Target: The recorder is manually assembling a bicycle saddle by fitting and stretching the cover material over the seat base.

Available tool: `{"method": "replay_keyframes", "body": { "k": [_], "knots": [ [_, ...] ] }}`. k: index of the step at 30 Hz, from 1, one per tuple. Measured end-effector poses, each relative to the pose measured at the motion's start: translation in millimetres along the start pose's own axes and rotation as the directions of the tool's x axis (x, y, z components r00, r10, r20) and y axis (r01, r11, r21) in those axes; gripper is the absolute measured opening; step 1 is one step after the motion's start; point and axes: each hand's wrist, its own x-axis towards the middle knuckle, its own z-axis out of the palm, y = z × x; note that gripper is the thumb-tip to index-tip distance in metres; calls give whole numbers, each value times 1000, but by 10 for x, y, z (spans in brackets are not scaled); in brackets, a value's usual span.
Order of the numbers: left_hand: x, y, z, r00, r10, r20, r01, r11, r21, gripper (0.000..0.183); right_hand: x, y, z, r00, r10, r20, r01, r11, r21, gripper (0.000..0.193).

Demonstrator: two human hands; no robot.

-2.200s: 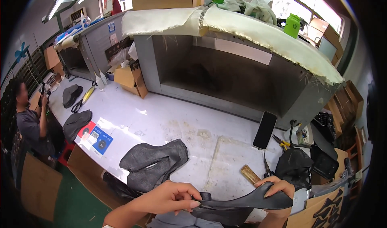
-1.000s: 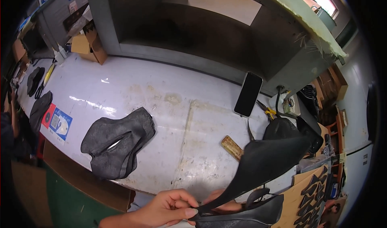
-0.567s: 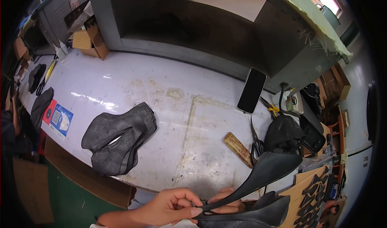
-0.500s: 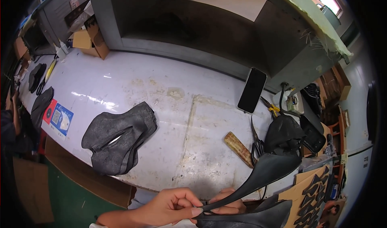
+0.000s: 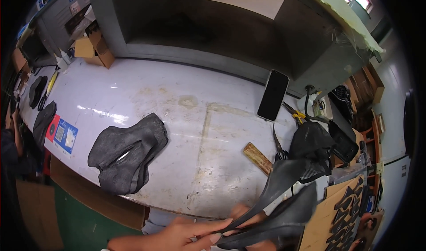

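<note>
A black leather-like shoe upper [image 5: 277, 217], its two long flaps spread apart to the right, is held at the table's near edge. My left hand [image 5: 188, 235] comes in from the lower left and pinches the narrow end between thumb and fingers. Behind the flaps, my right hand [image 5: 248, 213] is closed round the same piece; most of its fingers are hidden and blurred. To the left on the table lies a stack of similar dark shoe uppers [image 5: 128, 137] with a slit in the middle.
A phone [image 5: 273, 95] leans at the back right. Near it are yellow-handled pliers [image 5: 295, 113], dark scissors [image 5: 279, 146], a worn wooden block [image 5: 257, 157] and a black mesh bag [image 5: 313, 146]. Cardboard [image 5: 328, 213] bearing black pieces stands lower right. A grey metal housing [image 5: 168, 55] spans the back.
The two flaps of the shoe upper have swung, the lower one rising to the right and the upper one shifting left. My left hand has moved slightly down and left. The view has shifted a little.
</note>
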Motion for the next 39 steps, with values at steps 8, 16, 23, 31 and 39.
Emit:
{"method": "replay_keyframes", "body": {
  "k": [8, 16, 23, 31, 39],
  "knots": [
    [-34, -58, -36, 931, -360, 59, 339, 793, -506, 37, -178, -116, 68, 757, 375, -534, -225, 918, 326, 32],
    [-78, 13, -3, 916, -401, 13, 344, 767, -542, 34, -154, -211, -180, 908, 396, -137, -396, 918, 28, 30],
    [-67, 60, 20, 952, -307, -6, 260, 816, -517, 33, -46, -313, -42, 833, 496, -245, -471, 868, 156, 24],
    [-63, 20, 207, 975, -178, -134, 113, 912, -394, 34, -27, -90, -107, 938, 341, -71, -303, 899, 316, 32],
    [-104, -264, -22, 961, 109, -253, -92, 993, 78, 39, -297, 173, 161, 869, 478, -127, -337, 761, 555, 56]
  ]
}}
